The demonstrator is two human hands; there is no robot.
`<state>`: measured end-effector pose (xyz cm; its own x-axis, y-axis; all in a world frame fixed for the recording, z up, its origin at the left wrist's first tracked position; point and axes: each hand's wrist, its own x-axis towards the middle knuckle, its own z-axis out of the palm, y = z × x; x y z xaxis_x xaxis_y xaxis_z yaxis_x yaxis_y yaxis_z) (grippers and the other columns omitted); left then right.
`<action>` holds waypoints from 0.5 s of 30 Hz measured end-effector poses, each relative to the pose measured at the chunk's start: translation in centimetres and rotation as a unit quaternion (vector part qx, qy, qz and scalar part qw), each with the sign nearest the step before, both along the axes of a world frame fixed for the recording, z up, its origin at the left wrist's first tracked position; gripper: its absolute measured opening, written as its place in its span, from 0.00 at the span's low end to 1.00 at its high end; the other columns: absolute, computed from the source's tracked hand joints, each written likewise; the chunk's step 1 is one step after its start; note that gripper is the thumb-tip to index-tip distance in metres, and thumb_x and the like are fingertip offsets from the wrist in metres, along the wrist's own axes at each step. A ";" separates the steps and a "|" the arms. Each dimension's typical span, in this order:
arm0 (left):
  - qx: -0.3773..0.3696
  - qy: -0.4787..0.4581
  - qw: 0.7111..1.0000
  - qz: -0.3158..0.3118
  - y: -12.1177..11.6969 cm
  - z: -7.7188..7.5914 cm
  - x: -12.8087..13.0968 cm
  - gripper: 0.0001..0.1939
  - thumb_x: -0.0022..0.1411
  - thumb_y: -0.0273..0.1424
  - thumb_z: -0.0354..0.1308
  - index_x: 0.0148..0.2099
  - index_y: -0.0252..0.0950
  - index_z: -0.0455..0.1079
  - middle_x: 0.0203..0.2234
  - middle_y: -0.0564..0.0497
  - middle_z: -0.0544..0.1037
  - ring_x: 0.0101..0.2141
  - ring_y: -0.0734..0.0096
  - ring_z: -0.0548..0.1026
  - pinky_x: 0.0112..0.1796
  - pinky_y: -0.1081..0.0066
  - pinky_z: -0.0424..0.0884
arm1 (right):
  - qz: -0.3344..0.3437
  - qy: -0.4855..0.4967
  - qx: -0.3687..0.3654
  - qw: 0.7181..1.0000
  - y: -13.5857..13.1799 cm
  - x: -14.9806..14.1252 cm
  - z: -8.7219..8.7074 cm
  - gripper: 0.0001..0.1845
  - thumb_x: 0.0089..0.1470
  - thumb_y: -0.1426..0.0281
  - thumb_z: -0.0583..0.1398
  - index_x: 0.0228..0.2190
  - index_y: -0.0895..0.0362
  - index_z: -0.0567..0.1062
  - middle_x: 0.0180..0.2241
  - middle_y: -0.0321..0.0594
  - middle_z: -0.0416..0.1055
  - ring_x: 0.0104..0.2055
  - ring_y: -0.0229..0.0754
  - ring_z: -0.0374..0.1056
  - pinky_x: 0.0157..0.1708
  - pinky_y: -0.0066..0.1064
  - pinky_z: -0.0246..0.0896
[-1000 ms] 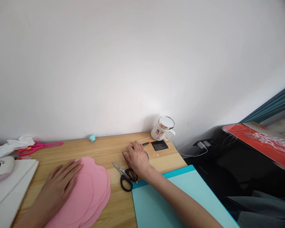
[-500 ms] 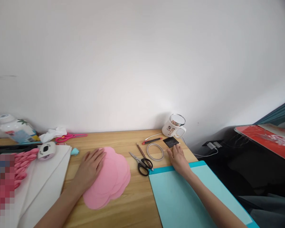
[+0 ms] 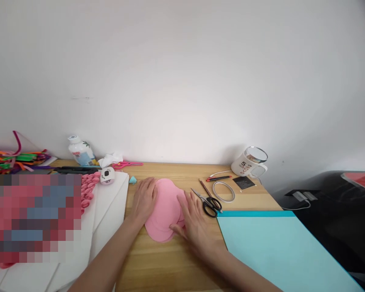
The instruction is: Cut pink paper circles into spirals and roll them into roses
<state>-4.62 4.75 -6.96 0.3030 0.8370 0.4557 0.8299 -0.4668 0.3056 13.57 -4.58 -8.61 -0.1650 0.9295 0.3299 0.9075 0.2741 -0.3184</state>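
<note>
A stack of pink scalloped paper shapes (image 3: 166, 209) lies on the wooden table between my hands. My left hand (image 3: 144, 198) rests flat on its left edge, fingers stretched out. On the right edge lies my right hand (image 3: 193, 223), its fingers spread and thumb apart, touching the paper. Just beyond the right hand are black-handled scissors (image 3: 209, 204), blades slightly apart, lying over a brown pencil (image 3: 205, 186). A roll of clear tape (image 3: 224, 192) sits beside them.
A pale turquoise board (image 3: 273, 243) covers the table's right side. Behind it stand a white mug (image 3: 246, 164) and a black card (image 3: 243, 183). At left are white sheets (image 3: 109, 215), a white bottle (image 3: 81, 152), pink scissors (image 3: 127, 164) and colourful pipe cleaners (image 3: 18, 160).
My right hand has moved left from beside the black card onto the pink paper. The left hand stays on the stack. The view has turned left, showing the pipe cleaners.
</note>
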 end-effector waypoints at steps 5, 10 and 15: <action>-0.018 0.023 0.998 -0.052 -0.3 -0.5 0.3 0.17 0.66 0.32 0.41 0.50 0.35 0.67 0.48 0.43 0.73 0.50 0.59 0.69 0.52 0.54 0.63 | -0.071 -0.041 -0.021 0.996 1.7 3.3 -1.9 0.28 0.60 0.59 0.49 0.55 0.65 0.62 0.60 0.61 0.54 0.64 0.59 0.44 0.59 0.54 0.45; -0.015 0.030 0.999 -0.039 -0.6 -1.0 0.8 0.16 0.65 0.32 0.43 0.47 0.34 0.68 0.48 0.40 0.72 0.51 0.55 0.67 0.53 0.51 0.59 | -0.115 0.000 0.031 0.993 2.4 4.3 -1.7 0.26 0.61 0.62 0.46 0.54 0.64 0.61 0.59 0.60 0.57 0.64 0.57 0.44 0.57 0.55 0.47; -0.016 0.001 1.000 -0.023 -1.2 -1.6 1.4 0.16 0.66 0.32 0.41 0.49 0.35 0.66 0.50 0.40 0.70 0.54 0.56 0.64 0.54 0.49 0.58 | -0.052 0.049 -0.030 0.997 1.6 -0.4 -2.3 0.35 0.56 0.58 0.53 0.59 0.63 0.52 0.59 0.60 0.55 0.63 0.59 0.46 0.56 0.54 0.50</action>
<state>-3.23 3.60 -8.57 0.3422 0.8361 0.4287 0.8082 -0.4946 0.3195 13.17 -3.03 -10.94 -0.0365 0.9583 0.2835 0.8933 0.1585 -0.4206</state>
